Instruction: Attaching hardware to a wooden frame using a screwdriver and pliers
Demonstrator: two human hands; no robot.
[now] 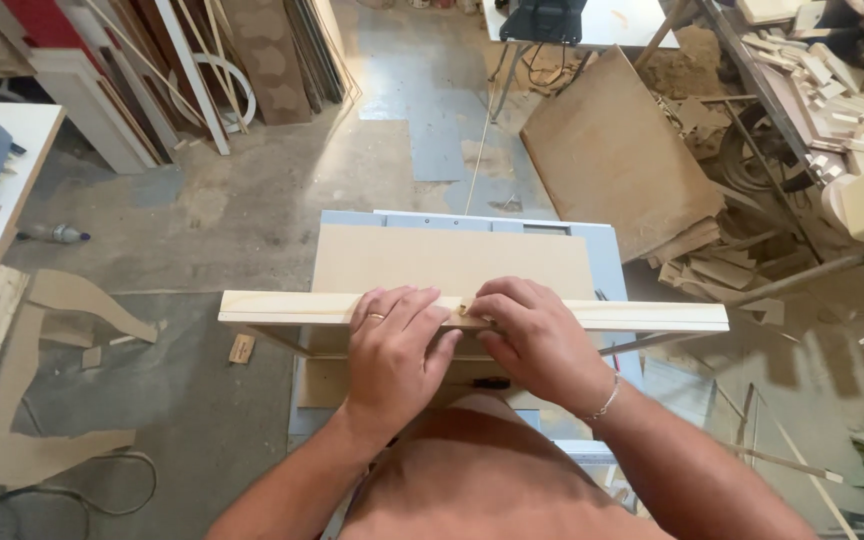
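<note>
Right now both hands rest on a pale wooden slat (282, 308) that lies crosswise over a brown board (452, 260) on a grey saw table (607, 262). The left hand (392, 355) lies palm down with fingers curled over the slat's near edge, a ring on one finger, pressing it rather than gripping. The right hand (537, 335) sits just beside it, fingers bent, thumb and forefinger pinched on a small wooden piece (465, 310) at the slat's top face (too small to tell exactly what it is); a bracelet hangs at that wrist. The slat overhangs the table on both sides. Offcuts (832, 95) pile up at the far right, a large leaning panel (612, 150) stands beyond the table, and a cable (72, 495) loops on the floor at left.
</note>
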